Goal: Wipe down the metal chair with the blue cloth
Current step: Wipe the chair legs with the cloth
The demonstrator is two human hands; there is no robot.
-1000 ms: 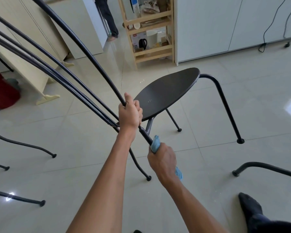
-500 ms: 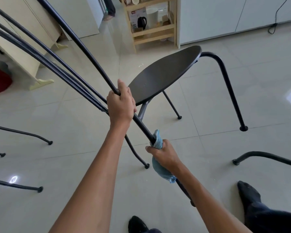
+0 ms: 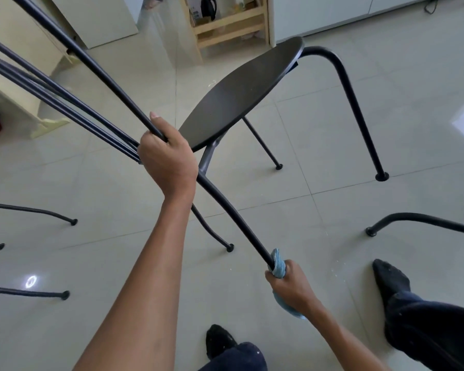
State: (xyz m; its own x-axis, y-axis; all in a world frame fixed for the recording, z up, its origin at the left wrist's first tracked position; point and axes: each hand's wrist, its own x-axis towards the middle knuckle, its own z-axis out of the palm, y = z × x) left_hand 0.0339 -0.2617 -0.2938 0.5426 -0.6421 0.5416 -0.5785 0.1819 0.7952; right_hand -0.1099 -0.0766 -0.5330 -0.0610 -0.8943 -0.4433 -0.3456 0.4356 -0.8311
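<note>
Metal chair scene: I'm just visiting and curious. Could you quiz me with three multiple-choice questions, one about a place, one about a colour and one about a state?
1. Where is the blue cloth?
A. On the floor
B. Round a chair leg, in the right hand
C. On a shelf

2. What colour is the chair seat?
A. Black
B. White
C. Red

3. What is the left hand doing?
A. Hanging free
B. Gripping the chair frame
C. Holding a kettle

Answers: B, the cloth is bunched round the leg inside the right fist; A, the seat is black all over; B, the fingers curl round a frame tube.
</note>
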